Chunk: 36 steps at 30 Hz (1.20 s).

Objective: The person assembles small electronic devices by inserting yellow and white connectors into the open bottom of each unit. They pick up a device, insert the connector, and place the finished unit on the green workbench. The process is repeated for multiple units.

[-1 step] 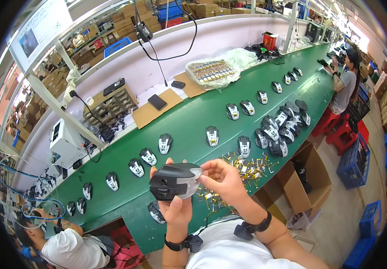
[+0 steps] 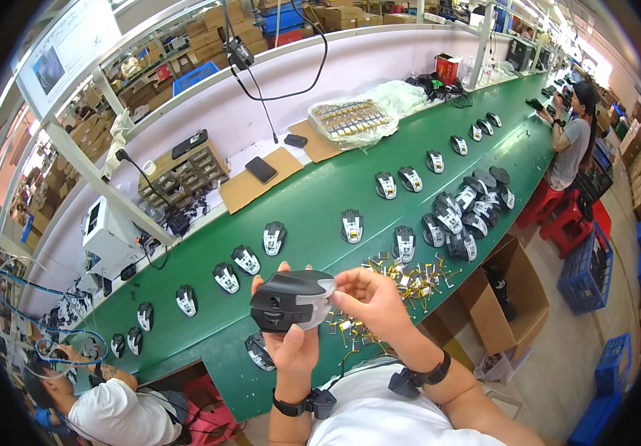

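My left hand (image 2: pixel 293 348) is wrapped round a black and pale grey computer mouse (image 2: pixel 285 303), holding it tilted above the green table. The thumb presses its near side and the fingertips show behind it. My right hand (image 2: pixel 371 296) is closed in a pinch at the mouse's pale end, thumb and forefinger against it. Whatever lies between those fingertips is hidden. Just beyond the right wrist lies a loose heap of small silver pieces with yellow leads (image 2: pixel 415 281). One more mouse (image 2: pixel 259 351) rests on the table beside my left wrist, partly covered.
Spaced-out mice (image 2: pixel 274 238) run along the green table (image 2: pixel 313 197). To the right is a heap of mice (image 2: pixel 454 215). A phone (image 2: pixel 261 170) lies on cardboard, near a bagged tray of parts (image 2: pixel 350 119). Co-workers sit at left (image 2: pixel 116 412) and far right (image 2: pixel 569 149).
The mouse in my left hand has shifted very slightly to the right. My right hand keeps its pinch at the pale end.
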Each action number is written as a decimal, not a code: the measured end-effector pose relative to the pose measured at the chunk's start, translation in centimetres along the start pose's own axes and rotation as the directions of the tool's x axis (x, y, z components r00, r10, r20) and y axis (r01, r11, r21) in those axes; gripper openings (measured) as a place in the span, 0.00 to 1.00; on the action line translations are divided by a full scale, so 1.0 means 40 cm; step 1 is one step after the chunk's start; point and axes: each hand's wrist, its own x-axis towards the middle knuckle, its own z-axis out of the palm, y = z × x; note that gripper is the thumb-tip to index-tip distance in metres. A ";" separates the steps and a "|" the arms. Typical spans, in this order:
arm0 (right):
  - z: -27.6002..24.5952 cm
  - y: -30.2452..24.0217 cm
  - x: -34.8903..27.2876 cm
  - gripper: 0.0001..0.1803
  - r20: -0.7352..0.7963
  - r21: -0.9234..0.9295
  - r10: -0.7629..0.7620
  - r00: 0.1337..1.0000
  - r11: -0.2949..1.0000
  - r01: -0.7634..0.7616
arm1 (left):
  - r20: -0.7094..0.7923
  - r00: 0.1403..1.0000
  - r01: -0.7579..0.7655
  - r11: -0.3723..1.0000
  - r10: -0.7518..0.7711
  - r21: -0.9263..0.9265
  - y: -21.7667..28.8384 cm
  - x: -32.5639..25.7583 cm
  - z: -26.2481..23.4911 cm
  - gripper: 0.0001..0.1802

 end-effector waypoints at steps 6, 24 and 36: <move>-0.051 0.040 0.006 0.11 0.065 -0.009 0.079 0.995 0.997 -0.079 | -0.014 0.999 0.049 0.998 -0.048 0.048 -0.002 0.002 0.004 0.50; -0.164 0.108 0.009 0.22 0.224 -0.131 0.126 0.966 0.987 -0.098 | -0.279 0.942 0.226 0.968 -0.188 0.112 -0.060 0.065 -0.161 0.17; -0.117 0.098 0.046 0.19 0.171 0.352 0.044 0.984 0.930 -0.103 | -0.391 0.851 0.389 0.921 -0.352 0.018 -0.078 0.060 -0.105 0.26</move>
